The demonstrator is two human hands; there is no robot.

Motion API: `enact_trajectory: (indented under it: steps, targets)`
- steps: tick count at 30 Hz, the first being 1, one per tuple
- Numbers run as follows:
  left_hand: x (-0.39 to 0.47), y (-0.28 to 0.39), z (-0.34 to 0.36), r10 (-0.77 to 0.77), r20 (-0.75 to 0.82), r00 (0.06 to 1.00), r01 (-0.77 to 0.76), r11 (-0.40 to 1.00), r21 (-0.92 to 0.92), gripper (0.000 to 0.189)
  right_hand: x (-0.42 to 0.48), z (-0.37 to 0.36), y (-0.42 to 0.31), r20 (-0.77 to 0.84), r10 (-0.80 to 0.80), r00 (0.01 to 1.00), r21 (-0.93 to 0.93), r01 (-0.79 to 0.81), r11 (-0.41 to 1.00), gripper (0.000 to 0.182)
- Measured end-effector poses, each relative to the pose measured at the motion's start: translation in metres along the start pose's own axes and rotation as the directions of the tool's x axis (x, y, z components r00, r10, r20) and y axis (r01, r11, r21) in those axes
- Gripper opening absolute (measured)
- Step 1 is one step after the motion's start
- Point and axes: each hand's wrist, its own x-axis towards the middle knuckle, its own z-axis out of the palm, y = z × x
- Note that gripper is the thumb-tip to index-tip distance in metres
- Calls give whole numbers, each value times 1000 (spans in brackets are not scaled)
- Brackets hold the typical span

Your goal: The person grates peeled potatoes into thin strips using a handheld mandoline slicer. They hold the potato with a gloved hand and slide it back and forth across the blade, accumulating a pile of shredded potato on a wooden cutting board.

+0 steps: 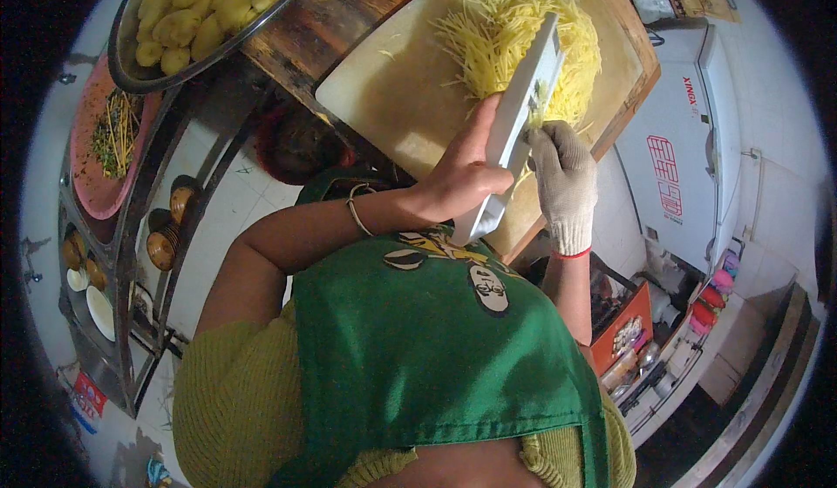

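Note:
My bare left hand grips the lower part of a white plastic mandoline grater, which is tilted over a cutting board. A knitted glove with a red cuff covers my right hand. Its curled fingers are against the grater's blade side, where some greenish-yellow shreds cling. Whether those fingers pinch a piece of potato is hidden. Behind the grater, a large heap of pale yellow potato shreds covers the far part of the board.
Peeled potatoes fill a metal basin at upper left. Below it, a pink tub holds scraps on a metal rack. The board lies on a wooden table. To the right stands a white chest freezer bearing writing.

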Motion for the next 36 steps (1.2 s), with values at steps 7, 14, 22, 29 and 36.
enact_trajectory:
  steps: [7,14,22,29,36]
  targets:
    - [-2,6,-1,-161,116,980,168,984,-53,87,23,-2,8,88,100,991,452,-130,882,15]
    - [0,-12,0,-16,168,986,19,1000,-13,82,40,-15,13,63,16,998,445,-42,895,19]
    - [3,-4,-4,-4,49,999,1,998,57,85,36,-1,19,128,-52,990,425,-7,905,15]
    - [9,8,-7,-133,118,984,153,971,-184,81,49,2,26,125,33,992,477,-89,874,20]
    - [26,29,-36,-12,-128,992,-8,987,-159,73,50,9,63,-176,-176,969,-376,99,921,40]
